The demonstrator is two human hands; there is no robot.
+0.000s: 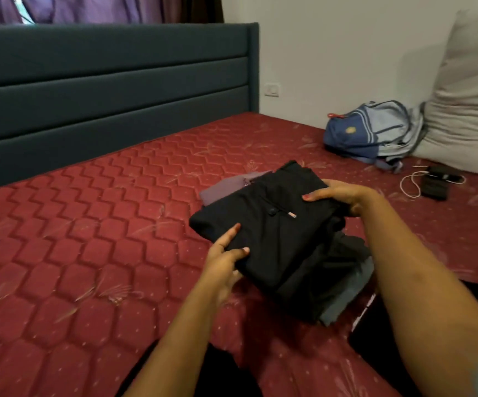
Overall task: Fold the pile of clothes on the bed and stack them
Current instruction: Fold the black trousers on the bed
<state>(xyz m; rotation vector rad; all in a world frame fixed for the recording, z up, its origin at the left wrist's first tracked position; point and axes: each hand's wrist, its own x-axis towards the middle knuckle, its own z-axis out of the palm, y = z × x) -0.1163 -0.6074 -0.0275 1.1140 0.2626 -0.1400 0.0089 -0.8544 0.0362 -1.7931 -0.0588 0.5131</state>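
Head view. Progress of the task, judged from how the cloth lies: folding appears nearly complete. Folded black garment (263,224), a neat rectangle with a drawcord showing on top, is held between both hands just above or on the stack; whether it already rests there cannot be told. Purple garment (226,190), also folded, lies flat just beyond the left fingers and partly under the black one. Grey garment (343,299) shows below the black one, on the near side of the right fingers, beside the forearm. Dark cloth (349,247) under the right wrist looks bunched; whether it is folded cannot be told. No separate loose pile shows elsewhere on the bed (89,253), so what is left is probably setting this piece down and squaring the stack.

Left hand (226,262): fingers (240,250) curled round the near left corner of the black garment, thumb laid on top, pinching the edge. Right hand (338,196): fingers (315,196) close together and laid over the far right edge, the rest of the hand wrapped round the side; the thumb is hidden.

Backpack (369,133), pillow (466,110) and a phone with cable (435,187) lie well beyond the right fingers; the headboard (103,81) stands far beyond the left ones.
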